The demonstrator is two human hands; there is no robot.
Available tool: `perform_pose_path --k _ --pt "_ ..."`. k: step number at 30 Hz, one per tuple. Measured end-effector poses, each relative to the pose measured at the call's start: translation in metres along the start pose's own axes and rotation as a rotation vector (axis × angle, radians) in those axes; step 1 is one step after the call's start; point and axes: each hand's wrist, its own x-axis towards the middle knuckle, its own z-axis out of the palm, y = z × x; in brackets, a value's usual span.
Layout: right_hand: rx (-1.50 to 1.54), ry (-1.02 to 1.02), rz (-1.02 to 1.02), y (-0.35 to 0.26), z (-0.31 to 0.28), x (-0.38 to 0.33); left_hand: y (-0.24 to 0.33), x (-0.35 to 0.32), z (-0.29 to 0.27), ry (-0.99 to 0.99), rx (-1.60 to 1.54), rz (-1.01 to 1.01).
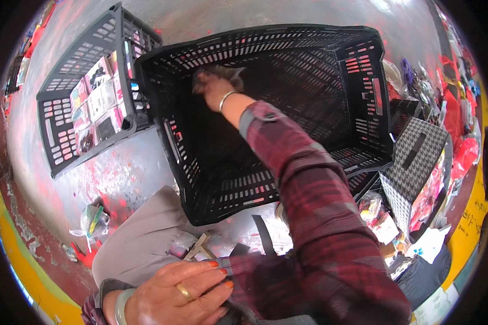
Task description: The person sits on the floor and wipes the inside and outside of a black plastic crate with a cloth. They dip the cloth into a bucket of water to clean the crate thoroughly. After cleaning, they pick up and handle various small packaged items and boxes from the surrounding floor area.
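Note:
A large black plastic crate (265,179) with slotted walls stands tilted in front of me. My right hand (214,91) reaches inside it, near its far left corner. Motion smears the fingers, which seem closed on a small greyish, shiny thing (234,75) whose kind I cannot make out. A silver bangle circles that wrist, below a red and grey plaid sleeve. My left hand (179,292) lies at my lap with fingers stretched out and nothing visible in it; it wears a gold ring and a pale bangle.
Another black crate (59,116) at the left holds several small boxes (100,100). A houndstooth box (417,151) stands at the right amid plastic bags, including a red bag (465,154). A clear bag (95,221) lies on the paint-spattered floor (127,179), left of my knee.

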Motion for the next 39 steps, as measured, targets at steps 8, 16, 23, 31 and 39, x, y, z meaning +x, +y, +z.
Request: perform_pose_path --k 8,16,23,31,39 --pt "-0.105 -0.033 0.082 0.057 -0.003 -0.029 -0.007 0.019 -0.002 -0.052 0.007 -0.061" --pt "-0.200 0.095 0.547 0.252 -0.046 -0.133 -0.015 0.028 -0.002 -0.044 0.122 -0.173" --pt "-0.642 -0.363 0.938 0.323 0.001 -0.107 -0.011 0.042 -0.004 -0.081 0.161 -0.115" --pt "-0.075 0.327 0.023 0.204 -0.027 -0.130 -0.018 0.041 0.008 -0.110 0.329 -0.134" --pt "1.921 1.687 0.638 0.322 -0.042 -0.110 -0.017 0.042 0.009 -0.132 0.330 -0.145"
